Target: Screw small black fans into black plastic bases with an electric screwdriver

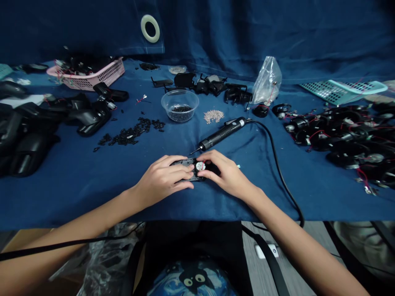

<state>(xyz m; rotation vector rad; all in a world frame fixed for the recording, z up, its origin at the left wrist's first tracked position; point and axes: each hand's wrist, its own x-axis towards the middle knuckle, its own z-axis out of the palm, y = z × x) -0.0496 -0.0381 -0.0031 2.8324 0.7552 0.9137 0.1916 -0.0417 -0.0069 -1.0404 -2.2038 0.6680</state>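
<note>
Near the front of the table, both hands are closed on one black plastic housing [182,163]. My left hand [165,176] grips its left part, fingers lying across the top. At its right end sits a small round motor [200,166] with a white face and a red wire. My right hand [227,172] pinches around this motor end with thumb and fingers; the part under its palm is mostly hidden. Just beyond the hands lies a black electric screwdriver [222,133], its bit pointing left and its cord running off to the right.
Behind stand a clear bowl [185,117] of black screws and a pile of silver screws [213,116]. Small black parts [129,131], black shells [86,115] and a pink basket [105,77] are left. Right are wired black assemblies [327,131], a plastic bag [268,80] and a teal basket [348,91].
</note>
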